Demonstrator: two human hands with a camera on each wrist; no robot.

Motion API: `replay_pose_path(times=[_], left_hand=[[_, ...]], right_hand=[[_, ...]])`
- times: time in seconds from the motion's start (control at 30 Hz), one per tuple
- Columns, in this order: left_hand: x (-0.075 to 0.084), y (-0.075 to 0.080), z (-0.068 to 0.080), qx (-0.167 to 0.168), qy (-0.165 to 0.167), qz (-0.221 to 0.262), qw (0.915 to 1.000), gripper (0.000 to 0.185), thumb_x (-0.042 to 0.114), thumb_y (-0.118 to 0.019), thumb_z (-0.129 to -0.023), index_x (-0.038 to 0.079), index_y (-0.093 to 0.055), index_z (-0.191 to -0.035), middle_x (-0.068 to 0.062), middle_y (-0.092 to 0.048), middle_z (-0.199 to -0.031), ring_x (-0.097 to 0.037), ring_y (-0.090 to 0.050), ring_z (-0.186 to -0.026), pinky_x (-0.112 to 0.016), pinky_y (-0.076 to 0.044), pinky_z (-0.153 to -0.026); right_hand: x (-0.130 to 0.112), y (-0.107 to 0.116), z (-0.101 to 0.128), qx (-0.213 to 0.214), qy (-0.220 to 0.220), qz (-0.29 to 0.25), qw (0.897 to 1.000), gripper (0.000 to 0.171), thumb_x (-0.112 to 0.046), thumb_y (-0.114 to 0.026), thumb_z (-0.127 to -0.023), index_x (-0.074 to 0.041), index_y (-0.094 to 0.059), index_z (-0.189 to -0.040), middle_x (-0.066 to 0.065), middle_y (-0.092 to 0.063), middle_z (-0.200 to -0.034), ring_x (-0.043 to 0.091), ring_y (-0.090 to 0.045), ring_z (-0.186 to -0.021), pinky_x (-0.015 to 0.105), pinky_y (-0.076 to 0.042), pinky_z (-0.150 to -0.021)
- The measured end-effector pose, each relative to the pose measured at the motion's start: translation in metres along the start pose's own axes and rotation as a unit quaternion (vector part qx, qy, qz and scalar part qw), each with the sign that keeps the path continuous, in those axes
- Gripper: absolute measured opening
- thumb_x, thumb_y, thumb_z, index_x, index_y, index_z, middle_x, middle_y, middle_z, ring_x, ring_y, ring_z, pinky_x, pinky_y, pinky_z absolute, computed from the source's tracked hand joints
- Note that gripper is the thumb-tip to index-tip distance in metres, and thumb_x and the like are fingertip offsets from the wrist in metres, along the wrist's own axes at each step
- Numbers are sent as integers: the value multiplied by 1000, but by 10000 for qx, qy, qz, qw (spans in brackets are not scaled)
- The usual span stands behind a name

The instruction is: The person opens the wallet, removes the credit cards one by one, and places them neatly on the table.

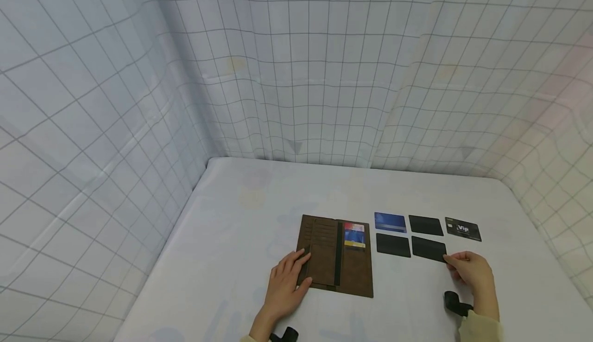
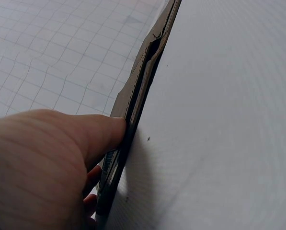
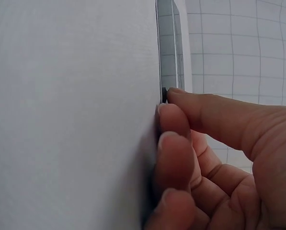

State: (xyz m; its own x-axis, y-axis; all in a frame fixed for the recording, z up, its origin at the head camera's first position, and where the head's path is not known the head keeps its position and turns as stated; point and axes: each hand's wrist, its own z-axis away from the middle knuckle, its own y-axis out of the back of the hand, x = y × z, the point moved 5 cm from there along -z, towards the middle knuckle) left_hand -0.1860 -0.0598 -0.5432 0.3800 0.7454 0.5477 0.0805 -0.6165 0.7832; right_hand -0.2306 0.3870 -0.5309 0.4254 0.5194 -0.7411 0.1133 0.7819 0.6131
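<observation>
A brown long wallet (image 1: 338,257) lies open on the white table (image 1: 241,218), with a colourful card (image 1: 354,235) in a slot on its right half. My left hand (image 1: 295,271) rests flat on the wallet's left half, fingers straight. In the left wrist view the left hand (image 2: 61,153) has its thumb lying against the wallet's edge (image 2: 143,76). My right hand (image 1: 453,262) pinches the near right corner of a black card (image 1: 428,248), which lies flat. The right wrist view shows the right hand (image 3: 174,108) with curled thumb and forefinger at that card's thin edge (image 3: 163,94).
Right of the wallet lie a blue card (image 1: 390,222), a black card (image 1: 425,225), a black VIP card (image 1: 462,228) and another black card (image 1: 393,244). Gridded white fabric walls (image 1: 296,74) enclose the table at the left, back and right.
</observation>
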Motion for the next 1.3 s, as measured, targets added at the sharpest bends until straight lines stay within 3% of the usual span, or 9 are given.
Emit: replay_pose_path(times=[0.23,0.4,0.5,0.67,0.8,0.9,1.13,1.3], left_hand=[[4,1,0,109,-91,66,9999,47,25,-59,-92,9,-51,-135,-11,-41,-141,-34,-33,-129,-54,-31,-92],[10,2,0,-122,246,364,9990,52,21,-60,-91,5,-46,-138,-14,-39,-142,-37,-29,-131,-58,-25,-97],[19,4,0,-231,331,175,9990,54,21,-61,-91,4,-43,-139,-15,-39,-142,-40,-27,-132,-58,-22,-100],[44,0,0,-338,-100,-747,9966,50,25,-64,-91,10,-50,-137,-9,-42,-142,-38,-29,-133,-57,-23,-103],[59,-13,-3,-572,-387,-787,9945,48,27,-63,-91,16,-52,-136,-4,-43,-143,-32,-31,-135,-56,-27,-103],[62,-21,-5,-580,-360,-763,9948,47,26,-63,-91,17,-52,-137,-5,-44,-143,-31,-33,-134,-56,-27,-103],[57,-28,-14,-460,-300,-851,9949,50,25,-63,-91,15,-50,-138,-7,-39,-146,-31,-29,-136,-55,-24,-105],[55,-30,-17,-419,-367,-500,9972,50,25,-63,-90,16,-50,-138,-6,-38,-146,-30,-27,-136,-55,-22,-105]], right_hand=[[2,1,2,171,-86,42,9998,33,-26,-66,-86,6,-58,-92,-1,-59,-63,13,-52,-54,31,-42,-50],[6,-2,4,240,-195,17,9995,37,-29,-66,-86,6,-58,-95,-2,-60,-64,12,-53,-54,32,-42,-51],[6,-5,4,339,-177,49,9993,41,-32,-63,-88,7,-58,-98,-2,-61,-64,13,-54,-53,31,-42,-51],[-8,-20,6,687,-21,479,9965,41,-35,-58,-90,4,-59,-100,-1,-63,-65,13,-53,-55,32,-38,-53],[-41,-41,6,781,542,802,9922,39,-36,-57,-91,3,-60,-99,3,-64,-69,18,-55,-59,32,-37,-51],[-69,-62,2,539,1066,949,9883,39,-36,-58,-92,2,-60,-98,4,-64,-71,18,-56,-57,31,-37,-49],[-121,-113,-14,-693,2140,1067,9685,30,-32,-62,-91,-1,-63,-92,2,-63,-72,15,-59,-58,32,-45,-53],[-139,-132,-21,-1041,2372,1250,9577,28,-32,-67,-87,-4,-66,-85,1,-61,-70,16,-57,-57,31,-45,-53]])
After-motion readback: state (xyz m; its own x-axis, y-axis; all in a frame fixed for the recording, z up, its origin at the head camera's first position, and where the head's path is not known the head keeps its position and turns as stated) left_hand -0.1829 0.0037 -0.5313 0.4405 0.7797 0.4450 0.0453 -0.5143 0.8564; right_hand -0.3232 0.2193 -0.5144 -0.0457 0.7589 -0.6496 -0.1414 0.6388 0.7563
